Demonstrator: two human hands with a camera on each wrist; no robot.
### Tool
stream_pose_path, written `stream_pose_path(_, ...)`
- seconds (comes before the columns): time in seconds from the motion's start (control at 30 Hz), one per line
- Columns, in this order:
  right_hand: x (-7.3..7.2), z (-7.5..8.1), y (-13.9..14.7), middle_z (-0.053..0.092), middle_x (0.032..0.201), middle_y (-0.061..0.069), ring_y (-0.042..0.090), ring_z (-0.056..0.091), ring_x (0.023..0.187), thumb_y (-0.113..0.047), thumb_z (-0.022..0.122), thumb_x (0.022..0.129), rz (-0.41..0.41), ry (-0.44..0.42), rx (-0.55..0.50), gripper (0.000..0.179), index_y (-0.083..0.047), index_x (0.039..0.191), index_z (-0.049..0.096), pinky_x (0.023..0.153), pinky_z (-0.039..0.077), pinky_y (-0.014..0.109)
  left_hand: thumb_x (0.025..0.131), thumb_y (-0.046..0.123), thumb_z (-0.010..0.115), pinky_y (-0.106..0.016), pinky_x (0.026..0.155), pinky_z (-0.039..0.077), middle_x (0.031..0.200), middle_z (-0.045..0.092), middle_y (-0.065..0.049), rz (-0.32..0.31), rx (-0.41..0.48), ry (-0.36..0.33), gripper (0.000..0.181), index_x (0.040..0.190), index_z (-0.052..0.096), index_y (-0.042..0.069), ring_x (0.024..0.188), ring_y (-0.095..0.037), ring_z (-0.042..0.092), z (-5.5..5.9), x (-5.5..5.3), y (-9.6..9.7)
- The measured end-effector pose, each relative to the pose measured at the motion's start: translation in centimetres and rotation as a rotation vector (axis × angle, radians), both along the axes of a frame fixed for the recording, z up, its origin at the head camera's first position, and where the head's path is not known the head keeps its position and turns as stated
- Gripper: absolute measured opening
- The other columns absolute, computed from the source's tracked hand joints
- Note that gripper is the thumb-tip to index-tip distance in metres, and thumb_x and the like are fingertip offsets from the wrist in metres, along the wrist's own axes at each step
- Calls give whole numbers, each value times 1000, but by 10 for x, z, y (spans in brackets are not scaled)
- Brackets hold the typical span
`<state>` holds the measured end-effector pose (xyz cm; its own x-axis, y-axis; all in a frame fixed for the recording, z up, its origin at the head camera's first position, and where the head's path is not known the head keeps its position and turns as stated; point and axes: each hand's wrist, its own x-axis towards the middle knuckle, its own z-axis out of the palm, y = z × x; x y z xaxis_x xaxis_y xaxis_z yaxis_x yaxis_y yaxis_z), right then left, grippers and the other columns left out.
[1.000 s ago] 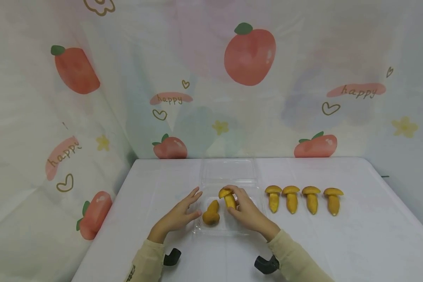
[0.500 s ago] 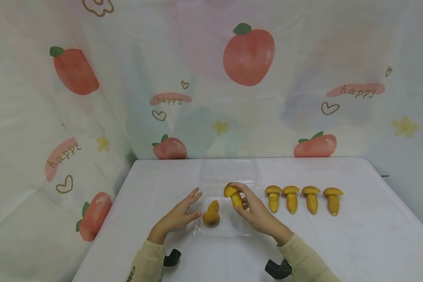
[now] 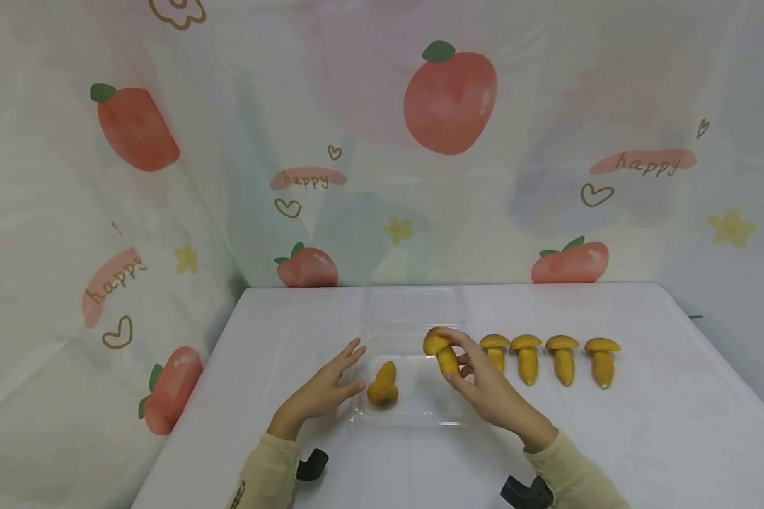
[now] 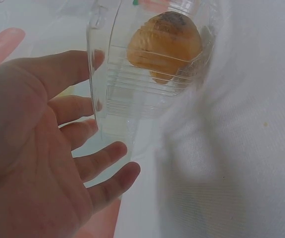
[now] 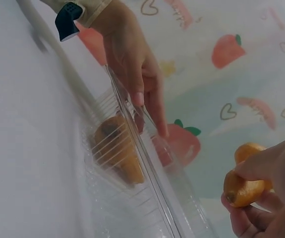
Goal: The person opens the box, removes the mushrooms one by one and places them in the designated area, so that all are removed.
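My right hand (image 3: 493, 389) pinches a yellow-brown mushroom (image 3: 446, 355) by its stem, cap toward the upper left, above the right part of a clear plastic clamshell box (image 3: 414, 423). A second mushroom (image 3: 383, 386) lies in the left part of that box, cap nearest me. At the box's left wall, my left hand (image 3: 318, 392) has its fingers spread and holds nothing. In the left wrist view its fingertips come right at the clear rim, and the boxed mushroom (image 4: 167, 42) shows through the ribbed wall.
Several more mushrooms (image 3: 527, 360) stand in a row on the white table right of the box, the nearest partly behind my right hand. The box's lid (image 3: 414, 309) lies folded back toward the printed backdrop (image 3: 496, 212). Dark wrist devices (image 3: 313, 464) show below both sleeves.
My right hand has lifted the mushroom and carried it rightward, from the middle of the box toward its right side. The left hand and the boxed mushroom stay in place.
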<state>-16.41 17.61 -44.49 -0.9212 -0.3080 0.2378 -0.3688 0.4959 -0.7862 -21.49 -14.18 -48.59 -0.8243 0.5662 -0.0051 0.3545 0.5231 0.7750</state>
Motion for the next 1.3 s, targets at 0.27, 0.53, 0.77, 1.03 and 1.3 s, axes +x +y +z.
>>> stream_pose_path(0.27, 1, 1, 17, 58, 135, 13, 21, 65, 100, -5, 68, 95, -58, 37, 30, 65, -19, 151, 38, 78, 52, 21, 100, 23, 63, -62, 124, 21, 171, 13, -14, 0, 2, -10, 69, 158, 31, 3, 157, -39, 16, 3, 1, 1)
stream_pose_path(0.53, 5, 7, 34, 53, 141, 16, 32, 64, 109, -3, 65, 96, -57, 85, 14, 63, -15, 152, 37, 84, 52, 21, 100, 21, 64, -61, 124, 23, 171, 13, -14, 7, -7, 8, 68, 158, 31, 4, 157, -39, 17, 3, -1, 1)
stream_pose_path(0.77, 14, 14, 52, 58, 137, 14, 12, 65, 105, -2, 67, 95, -95, 158, 53, 66, -14, 153, 37, 77, 49, 18, 100, 23, 63, -62, 124, 23, 171, 12, -14, 8, -15, -19, 69, 158, 31, 4, 157, -39, 16, 3, 1, 1)
stream_pose_path(1.03, 15, 21, 69, 48, 148, 15, -4, 57, 104, 5, 65, 94, -91, 192, 10, 68, -11, 154, 36, 81, 47, 11, 100, 22, 63, -63, 122, 26, 171, 12, -16, 10, -12, -12, 69, 158, 31, 3, 156, -41, 18, 4, 2, 1)
stream_pose_path(1.3, 18, 32, 91, 51, 138, 21, -13, 55, 101, 8, 67, 91, -139, 232, 8, 71, -7, 153, 37, 76, 44, 6, 101, 24, 63, -62, 121, 28, 172, 11, -14, 5, 2, -26, 69, 159, 31, 4, 157, -40, 17, 0, 1, 0)
